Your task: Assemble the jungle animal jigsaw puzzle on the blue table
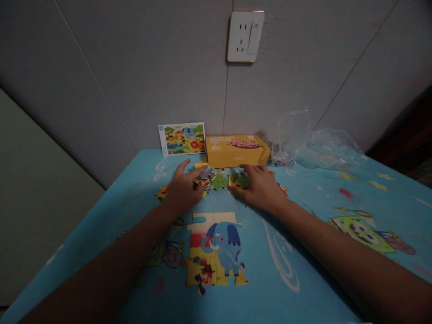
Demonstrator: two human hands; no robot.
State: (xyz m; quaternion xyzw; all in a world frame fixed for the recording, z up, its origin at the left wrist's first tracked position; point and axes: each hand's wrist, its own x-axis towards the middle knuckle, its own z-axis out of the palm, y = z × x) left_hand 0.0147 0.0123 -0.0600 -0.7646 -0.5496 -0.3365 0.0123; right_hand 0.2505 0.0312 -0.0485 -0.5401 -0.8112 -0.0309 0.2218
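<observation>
My left hand [184, 189] lies flat on a scatter of loose puzzle pieces [216, 179], fingers stretched out over them. My right hand [259, 186] rests on the same pile from the right, its fingers spread over a greenish piece [238, 178]. Nearer to me lies a partly joined puzzle [216, 252] with a blue elephant on it. Behind the pile stands a yellow puzzle box [236, 150]. A picture card [182, 138] of the finished scene leans on the wall to its left.
All of it sits on a table with a blue cartoon cloth [303, 252]. Crumpled clear plastic bags [317, 144] lie at the back right. A white wall socket [245, 36] is above the box. The table's left edge drops off beside my left arm.
</observation>
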